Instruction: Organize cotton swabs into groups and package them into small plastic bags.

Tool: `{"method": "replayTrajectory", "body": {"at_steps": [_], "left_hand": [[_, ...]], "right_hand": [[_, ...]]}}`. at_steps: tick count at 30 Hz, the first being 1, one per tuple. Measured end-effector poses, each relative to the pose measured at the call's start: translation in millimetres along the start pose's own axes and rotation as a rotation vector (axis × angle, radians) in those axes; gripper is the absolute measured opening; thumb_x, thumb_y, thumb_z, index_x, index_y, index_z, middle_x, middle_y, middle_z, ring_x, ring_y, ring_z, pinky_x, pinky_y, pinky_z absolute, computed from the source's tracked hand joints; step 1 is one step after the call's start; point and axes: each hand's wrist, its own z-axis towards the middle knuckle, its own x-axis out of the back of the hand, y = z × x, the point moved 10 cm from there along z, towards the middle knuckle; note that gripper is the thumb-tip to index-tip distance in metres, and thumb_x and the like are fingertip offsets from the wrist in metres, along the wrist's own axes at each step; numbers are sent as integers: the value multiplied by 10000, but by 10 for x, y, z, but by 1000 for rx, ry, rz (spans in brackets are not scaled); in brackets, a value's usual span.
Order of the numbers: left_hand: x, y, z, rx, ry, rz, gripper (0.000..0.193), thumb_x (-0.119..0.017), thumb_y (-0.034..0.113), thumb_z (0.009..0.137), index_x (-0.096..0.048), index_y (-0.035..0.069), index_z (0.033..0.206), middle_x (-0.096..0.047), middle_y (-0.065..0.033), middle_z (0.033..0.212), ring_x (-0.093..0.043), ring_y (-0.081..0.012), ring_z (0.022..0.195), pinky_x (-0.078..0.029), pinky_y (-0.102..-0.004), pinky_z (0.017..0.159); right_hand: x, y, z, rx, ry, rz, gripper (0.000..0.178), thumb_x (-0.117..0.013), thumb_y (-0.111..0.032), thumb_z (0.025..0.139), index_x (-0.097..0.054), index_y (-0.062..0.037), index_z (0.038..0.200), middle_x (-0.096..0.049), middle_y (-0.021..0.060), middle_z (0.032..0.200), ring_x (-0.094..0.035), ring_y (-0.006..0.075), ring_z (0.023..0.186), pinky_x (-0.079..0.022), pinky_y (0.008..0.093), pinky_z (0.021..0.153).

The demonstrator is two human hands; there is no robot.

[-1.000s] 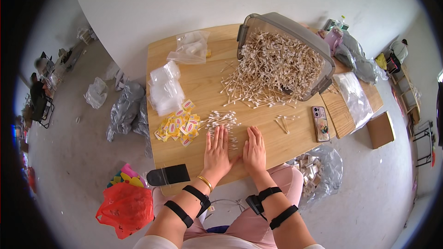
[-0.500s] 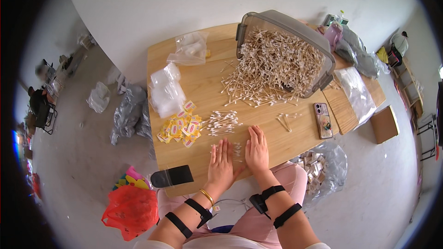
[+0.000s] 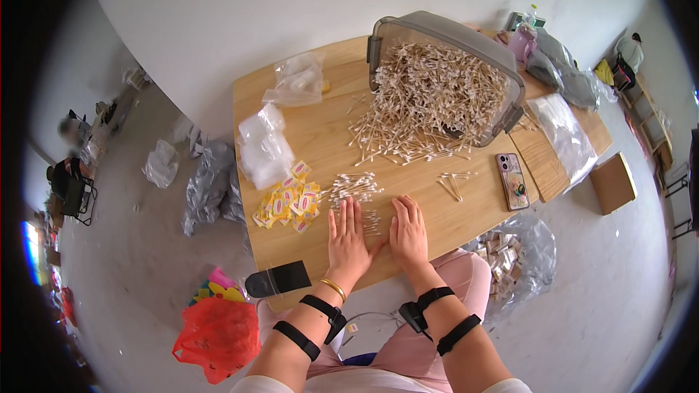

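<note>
I see left hand (image 3: 349, 244) palm-down, fingers straight; right hand (image 3: 409, 236) likewise flattened. Few cotton swabs (image 3: 372, 223) between them. Swab pile (image 3: 355, 185) just beyond left fingertips. Leftward, yellow-white packets (image 3: 285, 204), red printed labels. Farther, tipped grey bin (image 3: 444, 28).

Cotton swabs (image 3: 355, 186) have white tips and tan sticks; the table (image 3: 320, 135) shows pale brown wood grain. From centre: yellow-and-white packets (image 3: 287, 205) with red marks, eight o'clock; smoky grey tub (image 3: 459, 33), one; bright red bag (image 3: 218, 336), seven.
</note>
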Motion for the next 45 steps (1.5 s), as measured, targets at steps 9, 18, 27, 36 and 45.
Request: {"method": "replayTrajectory", "body": {"at_steps": [9, 18, 27, 36, 45], "left_hand": [[-40, 41, -146, -14, -29, -59, 1012, -498, 657, 952, -233, -103, 1565, -203, -256, 1664, -129, -340, 1575, -62, -511, 1276], [152, 22, -80, -87, 0, -120, 964, -497, 595, 982, -191, -102, 1573, -199, -264, 1662, -149, -361, 1568, -81, -512, 1275], [-2, 66, -137, -113, -66, -141, 957, -534, 550, 976, -170, -99, 1578, -201, -266, 1659, -149, -347, 1570, -65, -525, 1275], [63, -89, 386, -104, 8, -48, 972, -430, 640, 996, -174, -92, 1582, -145, -246, 1681, -99, -352, 1577, -67, -520, 1274], [-102, 28, 165, -126, -114, -115, 1003, -441, 663, 982, -172, -95, 1581, -134, -242, 1685, -91, -353, 1579, -69, -517, 1273]], "right_hand": [[28, -6, 10, 20, 13, 13, 392, -533, -57, 939, -546, 15, 1324, -538, 194, 1360, -462, 380, 1355, -352, 480, 1180], [33, 40, 8, 5, -2, 15, 397, -538, -68, 941, -543, -5, 1333, -537, 184, 1362, -459, 377, 1358, -341, 479, 1190], [20, -14, 14, 10, -12, -7, 394, -522, -85, 955, -540, 6, 1338, -536, 185, 1366, -450, 372, 1368, -327, 478, 1200], [37, -58, 27, 27, 14, 22, 362, -526, -53, 950, -555, 8, 1306, -546, 183, 1345, -472, 386, 1336, -354, 478, 1171], [46, 17, 17, 17, 1, 13, 389, -537, -74, 935, -543, 9, 1316, -553, 174, 1333, -471, 353, 1347, -333, 469, 1194]]}}
